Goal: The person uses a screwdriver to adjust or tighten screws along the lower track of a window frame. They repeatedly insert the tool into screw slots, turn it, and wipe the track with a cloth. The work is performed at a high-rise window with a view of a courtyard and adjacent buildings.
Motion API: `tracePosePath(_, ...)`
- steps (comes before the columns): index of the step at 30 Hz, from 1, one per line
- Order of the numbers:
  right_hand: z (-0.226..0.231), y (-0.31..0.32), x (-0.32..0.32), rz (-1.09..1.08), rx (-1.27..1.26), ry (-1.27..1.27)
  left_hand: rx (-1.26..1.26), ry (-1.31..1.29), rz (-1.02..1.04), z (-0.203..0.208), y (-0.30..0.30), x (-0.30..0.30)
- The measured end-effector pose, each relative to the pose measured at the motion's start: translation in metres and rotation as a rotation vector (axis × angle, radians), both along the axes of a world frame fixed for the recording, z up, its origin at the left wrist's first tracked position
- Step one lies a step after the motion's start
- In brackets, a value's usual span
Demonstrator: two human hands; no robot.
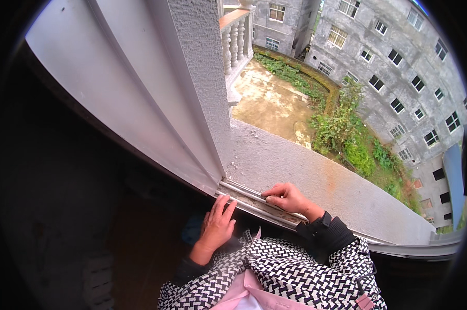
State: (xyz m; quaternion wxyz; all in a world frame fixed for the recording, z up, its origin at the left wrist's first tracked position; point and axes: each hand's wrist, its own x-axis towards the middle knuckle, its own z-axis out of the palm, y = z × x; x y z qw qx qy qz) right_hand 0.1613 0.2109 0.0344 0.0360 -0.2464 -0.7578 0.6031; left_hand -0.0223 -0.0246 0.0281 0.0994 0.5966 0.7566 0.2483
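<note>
A metal window track (242, 198) with dirt in its grooves runs along the bottom of the open window. My left hand (216, 226) rests its outstretched fingertips on the track's inner edge, near the window frame's upright side. To the right, my right hand (290, 199) is closed in a pinch at the track's outer rail. A small dark bit shows at those fingertips, too little to name. Beyond the track lies the rough concrete outer ledge (290, 164), with crumbs of debris near its left end.
Pale window panels (135, 88) and a rough wall edge (197, 67) stand at the left. Past the ledge is a drop to a yard (269, 98) with green plants (352, 134). A balcony railing (236, 44) and a grey building (388, 67) are outside. The room's interior is dark.
</note>
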Motion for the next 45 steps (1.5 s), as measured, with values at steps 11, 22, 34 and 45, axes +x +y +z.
tracePosePath(11, 0.04, 0.009, 0.033, -0.257, -0.314, -0.085, 0.026, -0.013, -0.012, 0.007, 0.001, -0.001)
tracePosePath(22, 0.037, -0.017, 0.032, 0.12, 0.556, -0.06, 0.015, 0.001, -0.025, 0.004, 0.001, -0.001)
tracePosePath(34, 0.007, 0.0, 0.021, -0.076, 0.02, 0.26, -0.003, 0.002, 0.002, 0.002, 0.001, 0.001)
tracePosePath(45, 0.038, -0.013, 0.044, 0.11, 0.511, -0.048, 0.008, 0.015, 0.002, -0.002, -0.001, 0.002)
